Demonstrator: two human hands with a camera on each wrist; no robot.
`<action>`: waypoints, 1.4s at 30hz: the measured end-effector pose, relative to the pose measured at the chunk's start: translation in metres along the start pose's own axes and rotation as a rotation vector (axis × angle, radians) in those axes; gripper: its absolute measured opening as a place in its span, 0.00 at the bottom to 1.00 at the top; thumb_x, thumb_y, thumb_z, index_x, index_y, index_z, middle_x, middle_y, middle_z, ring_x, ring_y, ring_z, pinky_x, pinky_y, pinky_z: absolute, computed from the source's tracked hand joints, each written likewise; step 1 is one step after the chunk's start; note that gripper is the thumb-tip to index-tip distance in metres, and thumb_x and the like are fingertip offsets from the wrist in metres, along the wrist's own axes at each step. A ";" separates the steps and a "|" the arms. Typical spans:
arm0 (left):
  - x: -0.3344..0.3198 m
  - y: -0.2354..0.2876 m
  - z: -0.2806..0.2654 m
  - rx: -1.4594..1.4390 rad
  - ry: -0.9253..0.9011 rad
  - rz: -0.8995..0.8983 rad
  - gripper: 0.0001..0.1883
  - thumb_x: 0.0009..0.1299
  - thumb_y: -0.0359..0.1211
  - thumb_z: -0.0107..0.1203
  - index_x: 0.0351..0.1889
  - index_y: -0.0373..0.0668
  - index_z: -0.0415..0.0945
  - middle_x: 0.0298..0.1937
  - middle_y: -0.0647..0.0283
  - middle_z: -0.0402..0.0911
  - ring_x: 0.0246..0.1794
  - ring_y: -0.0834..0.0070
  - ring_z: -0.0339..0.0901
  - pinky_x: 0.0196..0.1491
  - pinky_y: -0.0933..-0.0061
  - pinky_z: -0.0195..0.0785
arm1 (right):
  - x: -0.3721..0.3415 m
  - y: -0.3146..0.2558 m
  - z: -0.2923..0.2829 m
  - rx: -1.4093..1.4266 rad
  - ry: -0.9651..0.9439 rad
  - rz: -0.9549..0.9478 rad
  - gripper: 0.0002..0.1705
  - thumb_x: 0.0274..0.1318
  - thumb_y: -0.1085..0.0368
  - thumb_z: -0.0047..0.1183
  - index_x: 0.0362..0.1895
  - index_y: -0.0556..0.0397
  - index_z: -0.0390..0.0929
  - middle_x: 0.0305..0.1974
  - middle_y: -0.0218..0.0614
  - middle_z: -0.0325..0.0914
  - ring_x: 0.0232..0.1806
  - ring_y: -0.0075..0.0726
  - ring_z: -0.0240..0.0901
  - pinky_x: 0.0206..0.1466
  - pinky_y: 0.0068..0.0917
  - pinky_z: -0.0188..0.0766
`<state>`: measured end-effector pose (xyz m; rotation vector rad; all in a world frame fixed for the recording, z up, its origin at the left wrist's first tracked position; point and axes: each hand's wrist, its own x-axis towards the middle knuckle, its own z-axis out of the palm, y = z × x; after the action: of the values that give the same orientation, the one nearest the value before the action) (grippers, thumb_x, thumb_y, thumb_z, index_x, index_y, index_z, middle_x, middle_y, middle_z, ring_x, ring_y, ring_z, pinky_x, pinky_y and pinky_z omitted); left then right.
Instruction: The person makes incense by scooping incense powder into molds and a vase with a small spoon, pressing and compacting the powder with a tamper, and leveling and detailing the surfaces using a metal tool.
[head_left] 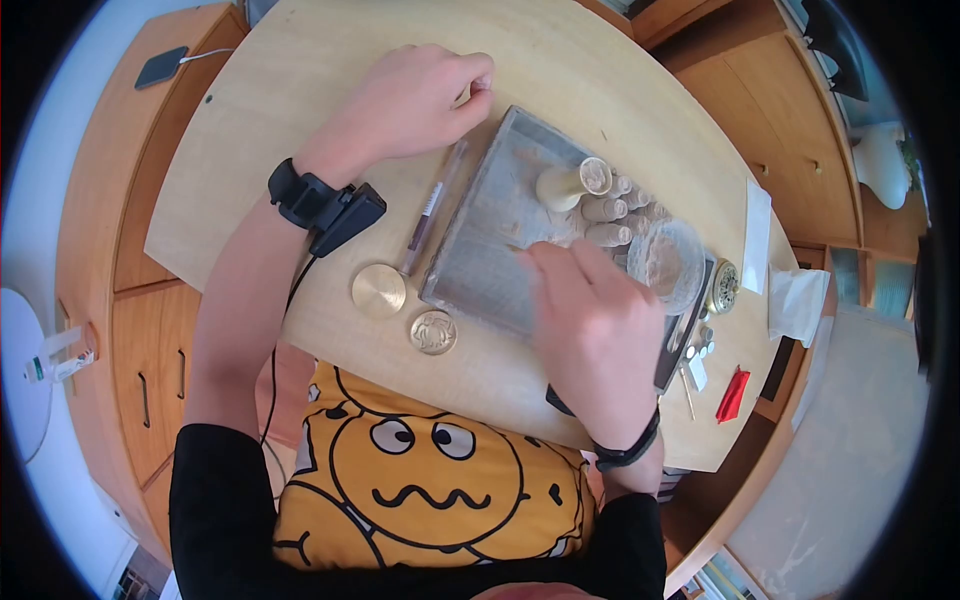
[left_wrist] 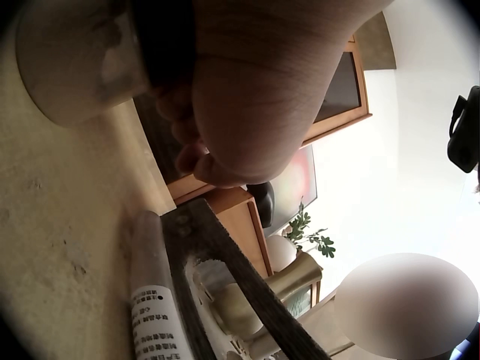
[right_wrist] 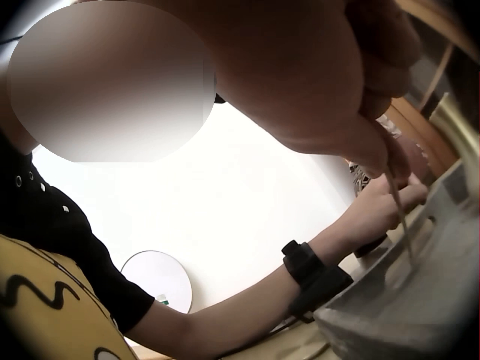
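Observation:
In the head view my right hand point(head_left: 600, 315) is low over the grey tray point(head_left: 480, 240). In the right wrist view its fingertips pinch a thin stick point(right_wrist: 406, 232), whose lower end points down at the powdery tray surface. Across the table, my left hand point(head_left: 425, 95) has loosely curled fingers. The left wrist view shows a dark-lidded translucent jar point(left_wrist: 75, 64) standing close beside and below the left palm; from above, the hand and wrist hide it. A brass vase point(head_left: 560, 187), several small powder-dusted cylinders point(head_left: 605, 210) and a clear tub of tan powder point(head_left: 665, 265) stand along the tray's far right.
Left of the tray lies a labelled tube point(head_left: 430, 210). Nearer stand a plain brass disc point(head_left: 379, 291) and an openwork brass disc point(head_left: 433, 332). Right of the tray are a round openwork brass piece point(head_left: 724, 287), a red packet point(head_left: 733, 395) and a white pouch point(head_left: 797, 303).

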<state>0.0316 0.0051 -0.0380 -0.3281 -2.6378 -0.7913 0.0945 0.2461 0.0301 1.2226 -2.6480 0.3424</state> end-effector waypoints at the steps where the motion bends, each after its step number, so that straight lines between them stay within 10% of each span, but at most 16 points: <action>1: 0.001 0.000 -0.001 -0.005 -0.014 -0.017 0.06 0.66 0.33 0.53 0.32 0.40 0.72 0.16 0.56 0.70 0.16 0.60 0.66 0.23 0.62 0.57 | 0.000 -0.001 0.001 0.032 -0.007 -0.013 0.06 0.44 0.71 0.58 0.29 0.48 0.76 0.23 0.31 0.66 0.20 0.32 0.73 0.19 0.29 0.67; 25: 0.000 -0.004 0.001 -0.003 0.017 0.021 0.06 0.66 0.33 0.53 0.32 0.40 0.72 0.18 0.55 0.71 0.18 0.60 0.68 0.24 0.61 0.58 | -0.008 0.008 -0.022 0.101 -0.026 0.167 0.02 0.52 0.71 0.60 0.29 0.54 0.80 0.24 0.36 0.74 0.21 0.46 0.73 0.24 0.36 0.68; 42: 0.000 -0.002 -0.001 -0.004 -0.012 -0.004 0.06 0.66 0.33 0.53 0.31 0.40 0.72 0.18 0.56 0.72 0.18 0.60 0.68 0.23 0.62 0.58 | -0.007 0.004 -0.008 0.120 0.011 0.018 0.03 0.51 0.69 0.60 0.29 0.49 0.79 0.24 0.33 0.70 0.17 0.37 0.71 0.20 0.31 0.68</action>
<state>0.0315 0.0035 -0.0384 -0.3296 -2.6498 -0.7981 0.0970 0.2563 0.0356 1.2278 -2.6644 0.5165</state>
